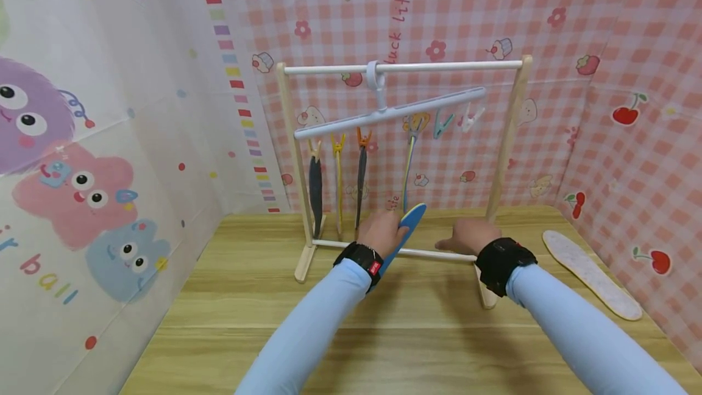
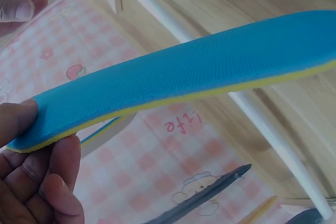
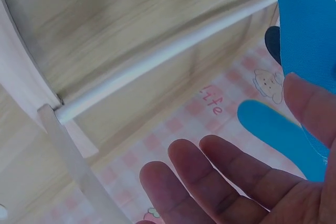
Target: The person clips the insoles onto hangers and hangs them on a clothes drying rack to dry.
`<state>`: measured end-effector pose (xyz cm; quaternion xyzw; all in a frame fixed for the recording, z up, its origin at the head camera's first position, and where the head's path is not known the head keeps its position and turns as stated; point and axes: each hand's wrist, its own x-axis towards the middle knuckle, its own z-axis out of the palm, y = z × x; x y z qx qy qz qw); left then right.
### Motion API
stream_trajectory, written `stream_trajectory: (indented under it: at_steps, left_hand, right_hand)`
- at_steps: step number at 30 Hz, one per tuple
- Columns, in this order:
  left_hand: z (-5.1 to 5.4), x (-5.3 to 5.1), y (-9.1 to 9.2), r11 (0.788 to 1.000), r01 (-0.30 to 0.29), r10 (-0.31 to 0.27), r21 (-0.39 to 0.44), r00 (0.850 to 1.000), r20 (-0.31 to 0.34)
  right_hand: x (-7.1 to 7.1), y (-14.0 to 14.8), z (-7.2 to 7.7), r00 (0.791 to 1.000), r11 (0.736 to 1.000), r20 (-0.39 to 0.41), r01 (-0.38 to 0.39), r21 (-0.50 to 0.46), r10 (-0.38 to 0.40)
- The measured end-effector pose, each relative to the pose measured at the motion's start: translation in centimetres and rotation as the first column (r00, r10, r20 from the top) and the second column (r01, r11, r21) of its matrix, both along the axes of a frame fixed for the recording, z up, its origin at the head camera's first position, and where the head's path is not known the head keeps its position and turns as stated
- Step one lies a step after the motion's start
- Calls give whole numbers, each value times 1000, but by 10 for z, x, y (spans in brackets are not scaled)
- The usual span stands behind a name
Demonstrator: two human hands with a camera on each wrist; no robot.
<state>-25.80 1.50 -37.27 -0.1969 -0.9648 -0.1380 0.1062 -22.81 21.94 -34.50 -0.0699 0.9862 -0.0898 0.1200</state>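
Observation:
A blue insole with a yellow underside (image 1: 412,217) is pinched at one end between the thumb and fingers of my left hand (image 1: 378,230). It slants in front of the rack's lower bar. My right hand (image 1: 474,235) is near the rack's right post, its fingers (image 3: 189,187) extended and holding nothing. Above both hands, a tilted white hanger (image 1: 351,122) hangs from the top rail. Several insoles hang from its clips: a dark one (image 1: 315,191), a yellowish one (image 1: 339,188), another dark one (image 1: 361,181) and a blue-and-yellow one (image 1: 408,169).
A teal clip (image 1: 443,125) and a white clip (image 1: 471,119) hang without insoles at the hanger's right end. The wooden rack (image 1: 504,145) stands on the wood-grain table (image 1: 219,334). A pale insole (image 1: 592,274) lies at the right, near the patterned cloth wall.

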Motion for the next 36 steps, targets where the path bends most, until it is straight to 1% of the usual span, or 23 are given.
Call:
stream_trajectory:
  at_steps: [3, 6, 11, 15, 24, 26, 29, 31, 33, 36]
  left_hand:
    - [4, -1, 3, 1000, 5, -4, 14, 999, -36]
    - [7, -2, 5, 1000, 6, -5, 14, 997, -79]
    - [10, -2, 10, 1000, -19, 19, 0, 992, -126]
    - [12, -2, 13, 1000, -28, 29, 5, 987, -160]
    - [16, -5, 17, 999, -27, 31, 25, 980, -196]
    - [18, -6, 17, 999, -23, 28, 27, 978, -209]
    - [21, -6, 18, 999, -17, 25, 36, 973, -231]
    - [22, -6, 20, 999, -21, 28, 34, 968, -249]
    - [24, -6, 21, 999, -23, 31, 34, 966, -258]
    - [27, -6, 24, 999, -34, 42, 34, 965, -260]
  right_hand:
    - [-2, 1, 4, 1000, 1000, 8, -3, 11, 2]
    - [-5, 2, 9, 1000, 1000, -8, -20, 21, 20]
    - [-9, 3, 19, 999, 999, -31, -34, 10, 35]
    - [-13, 4, 27, 998, 999, -58, -32, 14, 33]
    - [-21, 5, 48, 991, 1000, -135, -6, 31, 11]
    - [-21, 3, 53, 987, 1000, -163, 11, 15, -8]
    - [-22, 3, 60, 975, 1000, -223, 12, -19, -16]
    - [-23, 3, 65, 962, 999, -271, 5, -49, -18]
    - [-24, 3, 68, 948, 999, -318, -2, -52, -15]
    - [-27, 3, 74, 926, 997, -376, 5, -78, -34]
